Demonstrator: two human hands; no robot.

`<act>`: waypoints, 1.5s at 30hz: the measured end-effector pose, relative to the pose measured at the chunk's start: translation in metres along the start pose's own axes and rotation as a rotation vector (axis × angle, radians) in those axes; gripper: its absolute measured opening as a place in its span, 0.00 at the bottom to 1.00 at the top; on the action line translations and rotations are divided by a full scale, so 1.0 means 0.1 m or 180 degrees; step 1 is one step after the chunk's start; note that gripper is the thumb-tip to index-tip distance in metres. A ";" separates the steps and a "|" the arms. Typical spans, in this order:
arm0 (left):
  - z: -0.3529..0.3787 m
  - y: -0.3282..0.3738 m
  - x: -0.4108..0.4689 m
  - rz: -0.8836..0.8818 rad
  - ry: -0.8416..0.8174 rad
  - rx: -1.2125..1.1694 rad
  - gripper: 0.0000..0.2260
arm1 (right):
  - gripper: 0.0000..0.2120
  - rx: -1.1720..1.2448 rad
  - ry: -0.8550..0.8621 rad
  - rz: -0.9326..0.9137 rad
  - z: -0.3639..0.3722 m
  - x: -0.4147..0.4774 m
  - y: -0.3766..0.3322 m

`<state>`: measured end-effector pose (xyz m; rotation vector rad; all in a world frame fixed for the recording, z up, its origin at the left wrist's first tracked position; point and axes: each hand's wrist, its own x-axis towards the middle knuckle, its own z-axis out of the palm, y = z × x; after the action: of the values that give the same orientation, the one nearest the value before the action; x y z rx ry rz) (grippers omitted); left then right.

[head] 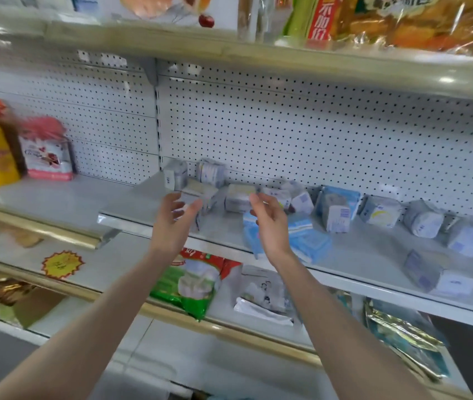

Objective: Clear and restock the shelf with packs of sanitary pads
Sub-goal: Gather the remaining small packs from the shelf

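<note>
Sanitary pad packs [335,212] lie scattered along the white shelf [368,249]

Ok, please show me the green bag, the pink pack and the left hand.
green bag [186,284]: head view, middle of its front.
pink pack [46,157]: head view, its white front face.
left hand [176,222]: head view, middle of the hand.
</note>
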<state>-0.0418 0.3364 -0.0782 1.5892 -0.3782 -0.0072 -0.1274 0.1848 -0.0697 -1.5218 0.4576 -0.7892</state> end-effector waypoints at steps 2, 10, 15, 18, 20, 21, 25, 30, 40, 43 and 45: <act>-0.17 -0.16 0.21 -0.0047 0.0004 0.0023 0.22 | 0.18 0.0053 0.0024 0.0033 0.25 0.10 0.11; -0.94 -0.78 1.35 -0.0271 -0.0531 0.0339 0.24 | 0.18 0.0009 0.0371 0.0303 1.52 0.51 0.56; -1.16 -1.11 1.84 -0.0517 -0.0939 0.0374 0.24 | 0.21 -0.0090 0.0807 0.0449 2.03 0.62 0.78; -1.12 -1.19 1.88 -0.0621 -0.1159 0.0329 0.24 | 0.27 -0.0154 0.0918 0.0548 2.09 0.60 0.85; -1.11 -1.30 2.09 -0.0758 -0.1463 0.0254 0.25 | 0.26 -0.0264 0.1079 0.0606 2.23 0.73 0.94; -1.07 -1.31 2.06 -0.0787 -0.1547 0.0224 0.25 | 0.25 -0.0252 0.1083 0.0616 2.20 0.72 0.93; -0.93 -1.33 2.15 -0.0866 -0.1718 0.0069 0.26 | 0.22 -0.0245 0.1052 0.0712 2.20 0.83 0.97; -0.80 -1.40 2.23 -0.0873 -0.1806 0.0068 0.19 | 0.17 -0.0190 0.0985 0.0746 2.26 0.96 1.15; -0.63 -1.39 2.38 -0.0406 -0.2060 0.0139 0.10 | 0.18 0.0025 0.1354 0.0847 2.19 1.09 1.11; -0.55 -1.40 2.52 -0.0013 -0.1821 0.0375 0.08 | 0.18 0.0021 0.1662 0.0719 2.11 1.11 1.05; -0.51 -1.44 2.67 0.0002 -0.1849 0.0479 0.16 | 0.20 0.0084 0.1842 0.0696 2.09 1.12 1.03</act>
<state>0.2563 0.3219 -0.1542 1.7193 -0.8450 -0.4568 0.1149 0.2403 -0.1395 -1.1764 1.0180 -1.0530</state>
